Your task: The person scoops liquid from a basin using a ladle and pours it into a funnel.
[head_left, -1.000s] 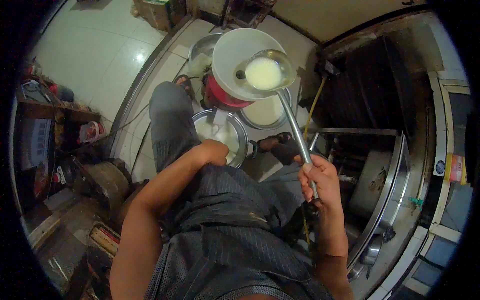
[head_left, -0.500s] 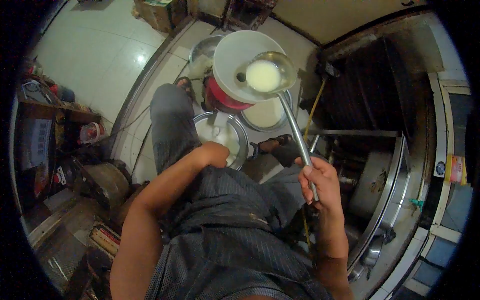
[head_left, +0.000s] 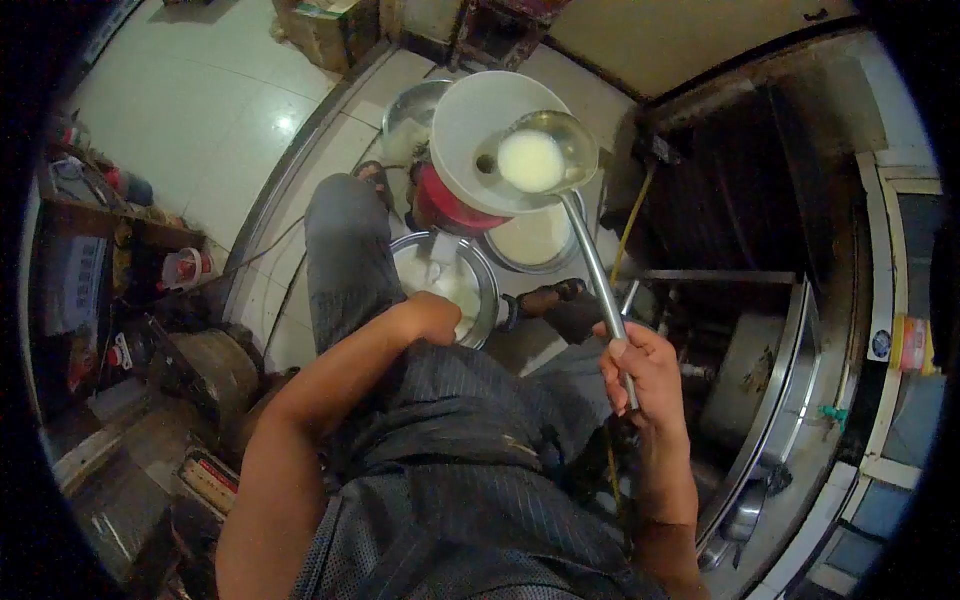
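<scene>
My right hand (head_left: 642, 368) is wrapped round the long metal handle of a ladle (head_left: 577, 170). Pale, creamy liquid (head_left: 530, 161) fills part of the ladle's bowl, which is over the wide white hopper (head_left: 465, 115) of a red machine (head_left: 450, 203). A dark round hole shows in the hopper beside the ladle. My left hand (head_left: 432, 318) is curled closed by my lap, at the near rim of a metal pot (head_left: 489, 290); its fingertips are hidden. White liquid and a pale spout-like piece (head_left: 441, 250) show at that pot.
Behind the pot stands a metal basin (head_left: 535, 240) of pale liquid. Another metal bowl (head_left: 415, 100) is left of the hopper. A metal-framed rack (head_left: 795, 340) is at the right, a cluttered shelf (head_left: 150, 228) at the left. A cardboard box (head_left: 335, 35) sits at the back.
The view has shifted slightly, so the hopper and ladle appear a little lower. The ladle is still over the hopper with liquid in it, and both hands keep much the same pose.
</scene>
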Demonstrator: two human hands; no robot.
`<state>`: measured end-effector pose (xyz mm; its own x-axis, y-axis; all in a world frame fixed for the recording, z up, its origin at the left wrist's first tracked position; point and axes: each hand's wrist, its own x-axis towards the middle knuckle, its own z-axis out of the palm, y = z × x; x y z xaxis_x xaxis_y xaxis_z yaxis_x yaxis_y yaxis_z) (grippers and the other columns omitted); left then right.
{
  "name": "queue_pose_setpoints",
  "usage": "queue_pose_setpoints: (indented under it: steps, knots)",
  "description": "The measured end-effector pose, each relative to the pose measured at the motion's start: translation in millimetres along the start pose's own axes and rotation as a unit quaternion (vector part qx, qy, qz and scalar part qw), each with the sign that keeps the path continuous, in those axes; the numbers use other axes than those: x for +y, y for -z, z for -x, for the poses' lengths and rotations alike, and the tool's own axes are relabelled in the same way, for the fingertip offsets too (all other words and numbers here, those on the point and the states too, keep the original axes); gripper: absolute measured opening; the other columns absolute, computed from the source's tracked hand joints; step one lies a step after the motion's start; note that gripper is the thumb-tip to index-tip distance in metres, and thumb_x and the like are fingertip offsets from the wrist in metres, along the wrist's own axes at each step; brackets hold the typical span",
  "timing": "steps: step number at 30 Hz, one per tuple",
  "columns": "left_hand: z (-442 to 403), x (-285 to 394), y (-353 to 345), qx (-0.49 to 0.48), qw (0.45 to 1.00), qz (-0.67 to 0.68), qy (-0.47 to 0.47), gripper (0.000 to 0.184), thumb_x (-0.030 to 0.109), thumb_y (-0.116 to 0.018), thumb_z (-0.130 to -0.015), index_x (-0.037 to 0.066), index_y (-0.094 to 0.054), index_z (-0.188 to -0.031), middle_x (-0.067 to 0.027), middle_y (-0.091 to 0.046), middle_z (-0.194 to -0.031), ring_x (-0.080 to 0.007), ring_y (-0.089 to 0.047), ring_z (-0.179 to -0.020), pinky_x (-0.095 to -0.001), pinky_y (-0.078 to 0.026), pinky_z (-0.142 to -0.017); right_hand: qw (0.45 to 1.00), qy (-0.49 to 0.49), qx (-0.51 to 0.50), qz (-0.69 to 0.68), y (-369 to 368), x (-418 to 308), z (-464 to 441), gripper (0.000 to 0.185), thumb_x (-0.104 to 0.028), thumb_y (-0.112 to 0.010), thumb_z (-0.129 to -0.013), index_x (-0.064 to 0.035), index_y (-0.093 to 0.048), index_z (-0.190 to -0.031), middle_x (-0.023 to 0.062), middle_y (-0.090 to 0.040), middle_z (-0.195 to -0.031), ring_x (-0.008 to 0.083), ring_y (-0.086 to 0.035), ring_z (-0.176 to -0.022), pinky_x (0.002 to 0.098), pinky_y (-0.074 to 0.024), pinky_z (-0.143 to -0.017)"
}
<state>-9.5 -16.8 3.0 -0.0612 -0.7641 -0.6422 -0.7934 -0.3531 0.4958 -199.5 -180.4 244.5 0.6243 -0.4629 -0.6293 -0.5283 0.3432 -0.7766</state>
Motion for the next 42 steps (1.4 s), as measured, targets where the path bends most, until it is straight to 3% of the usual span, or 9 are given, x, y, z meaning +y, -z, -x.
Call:
queue_pose_setpoints:
  steps: [19, 24, 27, 39, 42]
  knots:
    - [-4.8, -2.2, -5.5, -0.014, 1.0, -0.011, -0.005, 0.033, 0.021, -0.059, -0.07, 0.002, -0.072, -0.094, -0.0186, -0.07, -0.098, -0.0356, -0.067, -0.092, -0.0461, -0.052, -0.077, 1.0, 0.005, 0.01, 0.008, 5.3, 6.2, -2.5, 0.029, -0.014, -0.059, -0.092, 0.0033, -0.056, -0.115, 0.0041, -0.057, -0.062, 0.01, -0.049, -0.039, 0.0236, -0.0385, -0.035]
    - [-4.9, -5.5, -8.4, 0.019, 0.999, -0.01, -0.033, 0.032, 0.027, -0.056, -0.074, 0.004, -0.072, -0.089, -0.0208, -0.069, -0.093, -0.0388, -0.067, -0.086, -0.0494, -0.052, -0.075, 1.0, 0.002, 0.015, 0.01, 6.3, 5.5, -1.8, 0.03, -0.013, -0.058, -0.092, 0.0042, -0.055, -0.116, 0.0044, -0.057, -0.062, 0.0105, -0.049, -0.039, 0.0245, -0.0386, -0.035]
    - [0.9, 3.2, 0.1, -0.011, 1.0, 0.002, 0.004, 0.032, 0.022, -0.059, -0.071, 0.002, -0.072, -0.093, -0.0189, -0.07, -0.098, -0.0355, -0.067, -0.091, -0.0468, -0.052, -0.078, 1.0, 0.005, 0.013, 0.007, 6.5, 8.9, -4.1, 0.03, -0.012, -0.058, -0.092, 0.0049, -0.055, -0.116, 0.0046, -0.057, -0.062, 0.0109, -0.048, -0.039, 0.0248, -0.0382, -0.035]
    - [-3.0, -1.5, -8.5, -0.006, 1.0, 0.024, 0.011, 0.033, 0.022, -0.059, -0.069, 0.003, -0.072, -0.093, -0.0188, -0.07, -0.099, -0.0347, -0.067, -0.093, -0.0467, -0.052, -0.078, 1.0, 0.012, 0.014, 0.021, 8.3, 13.5, -11.6, 0.027, -0.009, -0.055, -0.092, 0.0047, -0.055, -0.115, 0.0049, -0.055, -0.062, 0.0106, -0.048, -0.039, 0.0249, -0.0375, -0.035]
    - [0.4, 5.7, 1.6, -0.046, 0.999, 0.001, 0.024, 0.032, 0.022, -0.059, -0.069, 0.004, -0.073, -0.092, -0.0186, -0.07, -0.1, -0.0351, -0.067, -0.094, -0.0464, -0.052, -0.078, 1.0, 0.01, 0.015, 0.022, 10.6, 15.0, -15.4, 0.026, -0.008, -0.055, -0.092, 0.0039, -0.056, -0.115, 0.0048, -0.056, -0.063, 0.0105, -0.048, -0.04, 0.0252, -0.0378, -0.035]
